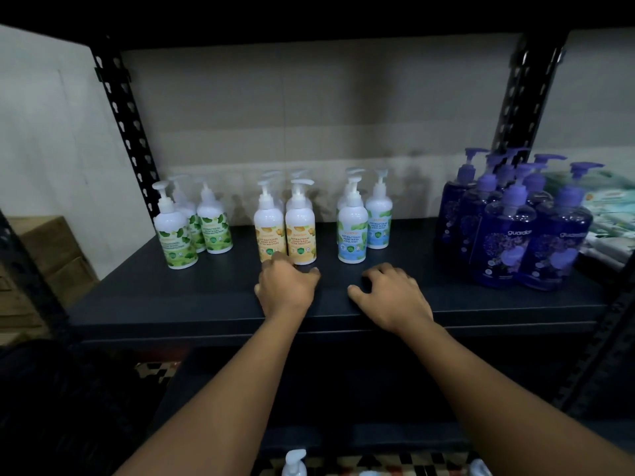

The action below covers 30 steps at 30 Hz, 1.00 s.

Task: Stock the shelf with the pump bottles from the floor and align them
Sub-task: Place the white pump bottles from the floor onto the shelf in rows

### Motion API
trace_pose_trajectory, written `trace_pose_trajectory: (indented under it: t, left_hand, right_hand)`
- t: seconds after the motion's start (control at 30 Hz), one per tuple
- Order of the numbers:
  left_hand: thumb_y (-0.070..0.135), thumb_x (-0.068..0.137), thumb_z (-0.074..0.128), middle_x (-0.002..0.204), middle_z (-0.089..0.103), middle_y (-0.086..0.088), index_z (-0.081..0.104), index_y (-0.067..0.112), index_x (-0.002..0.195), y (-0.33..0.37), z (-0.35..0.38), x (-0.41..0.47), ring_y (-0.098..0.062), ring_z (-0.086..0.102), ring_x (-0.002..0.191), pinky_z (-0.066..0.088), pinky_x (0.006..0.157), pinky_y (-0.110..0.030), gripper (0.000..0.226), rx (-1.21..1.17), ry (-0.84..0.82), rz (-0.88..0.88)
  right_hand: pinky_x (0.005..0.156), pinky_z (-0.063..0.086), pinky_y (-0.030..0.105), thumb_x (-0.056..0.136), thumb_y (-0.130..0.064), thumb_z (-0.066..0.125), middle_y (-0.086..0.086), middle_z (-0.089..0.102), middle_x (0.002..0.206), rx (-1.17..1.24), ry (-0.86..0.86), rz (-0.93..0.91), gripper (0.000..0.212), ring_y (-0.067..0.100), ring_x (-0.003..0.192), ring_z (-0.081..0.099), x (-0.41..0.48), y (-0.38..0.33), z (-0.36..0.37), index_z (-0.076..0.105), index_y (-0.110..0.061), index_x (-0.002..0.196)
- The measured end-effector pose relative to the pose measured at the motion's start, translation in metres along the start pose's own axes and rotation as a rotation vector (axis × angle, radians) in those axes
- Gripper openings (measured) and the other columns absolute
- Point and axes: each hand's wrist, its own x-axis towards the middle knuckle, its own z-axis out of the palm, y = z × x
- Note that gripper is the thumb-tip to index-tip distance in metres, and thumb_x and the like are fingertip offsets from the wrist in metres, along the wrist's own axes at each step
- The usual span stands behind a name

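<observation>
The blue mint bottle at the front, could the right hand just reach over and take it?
Probably yes. The right hand rests on the shelf just in front of the blue mint bottle, slightly to its right, with only bare shelf between them. The left hand is busy at the yellow bottles.

Behind the front orange-label bottles [285, 231], only pump heads of a back row, bodies hidden. At the bottom edge, a white pump bottle [294, 463] on the floor cut off below its neck, another at the lower right barely in view. Bases of the two front orange-label bottles partly covered by the left hand [287, 286]; contact with them impossible to tell.
</observation>
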Motion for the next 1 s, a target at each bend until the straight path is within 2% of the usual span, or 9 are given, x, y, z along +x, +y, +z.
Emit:
trace_pose_trajectory:
  t: [0.17, 0.3, 0.4, 0.5, 0.63, 0.7, 0.8, 0.9, 1.0]
  left_hand:
    - [0.049, 0.084, 0.071, 0.125, 0.056, -0.003, 0.062, 0.021, 0.121, -0.015, -0.035, -0.054, -0.025, 0.052, 0.123, 0.038, 0.103, -0.039, 0.047, 0.117, -0.151, 0.148]
    - [0.047, 0.084, 0.072, 0.119, 0.055, 0.002, 0.064, 0.024, 0.114, -0.03, -0.063, -0.1, -0.021, 0.054, 0.118, 0.044, 0.103, -0.04, 0.039, 0.01, -0.228, 0.226]
    - [0.042, 0.084, 0.075, 0.116, 0.055, 0.005, 0.063, 0.024, 0.109, -0.039, -0.079, -0.138, -0.016, 0.059, 0.11, 0.05, 0.096, -0.036, 0.033, -0.132, -0.282, 0.24]
    - [0.039, 0.085, 0.076, 0.115, 0.057, 0.006, 0.063, 0.024, 0.107, -0.05, -0.08, -0.171, -0.011, 0.059, 0.106, 0.048, 0.086, -0.027, 0.03, -0.217, -0.344, 0.247]
    - [0.039, 0.087, 0.075, 0.115, 0.057, 0.01, 0.062, 0.023, 0.109, -0.063, -0.058, -0.207, -0.006, 0.058, 0.105, 0.045, 0.076, -0.019, 0.03, -0.269, -0.431, 0.206]
    - [0.041, 0.088, 0.074, 0.115, 0.057, 0.01, 0.062, 0.024, 0.11, -0.071, -0.039, -0.223, -0.006, 0.059, 0.104, 0.049, 0.081, -0.022, 0.03, -0.264, -0.479, 0.176]
    - [0.039, 0.089, 0.074, 0.112, 0.06, 0.007, 0.063, 0.021, 0.109, -0.085, -0.005, -0.245, -0.008, 0.061, 0.101, 0.053, 0.087, -0.029, 0.029, -0.264, -0.554, 0.093]
    - [0.034, 0.089, 0.075, 0.108, 0.064, 0.0, 0.062, 0.017, 0.105, -0.104, 0.035, -0.268, -0.014, 0.063, 0.096, 0.054, 0.087, -0.035, 0.027, -0.267, -0.613, -0.019]
    - [0.033, 0.086, 0.077, 0.102, 0.066, 0.0, 0.059, 0.017, 0.103, -0.126, 0.072, -0.289, -0.012, 0.063, 0.09, 0.05, 0.078, -0.027, 0.029, -0.232, -0.632, -0.155]
  right_hand:
    - [0.113, 0.033, 0.038, 0.094, -0.056, 0.051, 0.001, 0.052, 0.139, 0.1, -0.022, -0.009, 0.052, 0.022, 0.13, 0.047, -0.034, 0.0, -0.01, 0.06, -0.023, 0.133]
    - [0.107, 0.041, 0.036, 0.09, -0.05, 0.062, -0.001, 0.059, 0.125, 0.223, -0.005, -0.02, 0.04, 0.019, 0.121, 0.054, -0.079, 0.008, -0.021, 0.069, -0.023, 0.118]
    - [0.095, 0.046, 0.03, 0.09, -0.047, 0.065, -0.003, 0.062, 0.113, 0.294, 0.013, -0.018, 0.032, 0.015, 0.109, 0.059, -0.119, 0.019, -0.025, 0.072, -0.023, 0.11]
    - [0.085, 0.046, 0.027, 0.091, -0.045, 0.066, -0.005, 0.067, 0.104, 0.325, -0.016, 0.003, 0.026, 0.012, 0.099, 0.062, -0.152, 0.034, -0.022, 0.073, -0.024, 0.102]
    - [0.077, 0.047, 0.025, 0.093, -0.043, 0.065, -0.01, 0.07, 0.097, 0.416, -0.058, 0.085, 0.023, 0.008, 0.092, 0.063, -0.186, 0.061, -0.006, 0.072, -0.023, 0.103]
    - [0.072, 0.047, 0.023, 0.094, -0.044, 0.063, -0.012, 0.069, 0.095, 0.459, -0.078, 0.143, 0.022, 0.007, 0.089, 0.063, -0.2, 0.08, 0.009, 0.071, -0.025, 0.102]
    - [0.074, 0.052, 0.029, 0.096, -0.046, 0.061, -0.009, 0.068, 0.095, 0.523, -0.11, 0.247, 0.024, 0.01, 0.088, 0.063, -0.216, 0.109, 0.039, 0.069, -0.025, 0.103]
    - [0.072, 0.049, 0.03, 0.096, -0.047, 0.06, -0.008, 0.068, 0.092, 0.552, -0.11, 0.361, 0.025, 0.01, 0.086, 0.062, -0.232, 0.137, 0.075, 0.068, -0.024, 0.1]
    - [0.066, 0.048, 0.03, 0.097, -0.042, 0.061, -0.002, 0.07, 0.083, 0.57, -0.121, 0.493, 0.025, 0.016, 0.078, 0.064, -0.246, 0.164, 0.117, 0.07, -0.019, 0.092]
